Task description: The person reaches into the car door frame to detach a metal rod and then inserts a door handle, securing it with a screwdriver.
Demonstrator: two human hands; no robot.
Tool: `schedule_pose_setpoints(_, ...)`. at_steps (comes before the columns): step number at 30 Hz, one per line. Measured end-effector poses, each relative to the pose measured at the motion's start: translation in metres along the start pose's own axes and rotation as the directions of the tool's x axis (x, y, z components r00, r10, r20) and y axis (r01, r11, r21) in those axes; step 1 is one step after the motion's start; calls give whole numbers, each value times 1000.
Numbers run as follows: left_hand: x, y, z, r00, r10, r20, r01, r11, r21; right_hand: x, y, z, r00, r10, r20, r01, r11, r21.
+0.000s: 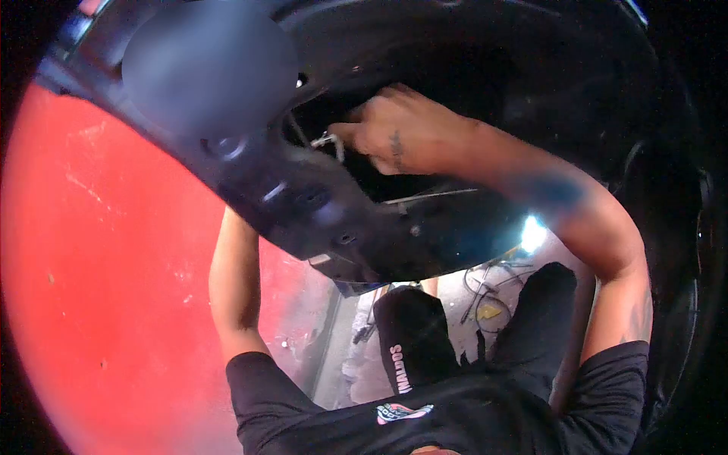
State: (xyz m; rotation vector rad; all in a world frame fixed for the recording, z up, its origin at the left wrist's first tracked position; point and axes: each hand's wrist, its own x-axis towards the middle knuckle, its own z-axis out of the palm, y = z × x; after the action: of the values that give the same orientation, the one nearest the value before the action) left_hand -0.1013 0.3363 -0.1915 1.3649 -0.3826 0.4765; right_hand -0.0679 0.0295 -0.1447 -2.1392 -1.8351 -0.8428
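Note:
A black painted metal panel (455, 235), which looks like a car door shell, fills the upper middle, with a dark opening cut in it. My right hand (402, 129) reaches into that opening from the right, its fingers curled. Its forefinger and thumb side meet a small silvery metal part (328, 142) at the opening's left edge; the exact grip is partly hidden. On the left, my left forearm (235, 273) goes up behind the panel's lower edge, so the left hand is hidden.
A large red surface (114, 265) with scuff marks lies to the left. Dark cables (478, 292) and a yellow scrap (489, 311) are on the floor near my legs. A bright light (533, 233) shines at the panel's lower right edge. A blurred oval covers the upper left.

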Motion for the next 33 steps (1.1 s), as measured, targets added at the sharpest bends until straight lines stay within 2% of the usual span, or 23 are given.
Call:
schedule_pose_setpoints(3,-13,2,0,1000,-5,-21,5,1000,26,-10,2,-1,993,97,-64,-90,991,102)
schedule_pose_setpoints(5,-22,4,-1,999,-6,-38,7,999,37,-35,-14,-36,988,148,-51,-136,972,190)
schedule_pose_setpoints(7,-25,2,-1,998,-10,-59,13,999,47,-60,-29,-60,968,227,108,-251,888,384)
schedule_pose_setpoints(8,-37,-1,0,997,-16,-75,21,998,57,-77,-36,-51,976,189,-105,-127,894,431)
schedule_pose_setpoints(10,-40,6,-1,996,-17,-91,25,996,83,-90,-49,-38,975,214,-52,-181,913,365)
schedule_pose_setpoints(12,-43,11,2,995,-15,-94,24,995,93,-94,-55,-29,968,225,-109,-182,932,313)
schedule_pose_setpoints(14,-49,18,3,995,-22,-99,34,993,114,-93,-57,-28,961,268,63,-275,926,259)
schedule_pose_setpoints(18,-60,28,2,992,-23,-127,42,989,142,-94,-60,-25,964,261,57,-267,926,267)
schedule_pose_setpoints(21,-66,30,1,990,-21,-139,41,989,139,-97,-61,-22,974,226,-20,-214,946,244)
schedule_pose_setpoints(23,-68,31,-1,989,-19,-149,40,990,137,-94,-62,-16,943,228,-242,-157,947,281)
schedule_pose_setpoints(33,-65,30,-7,983,-12,-182,39,989,145,-87,-63,-12,961,214,-175,-167,953,252)
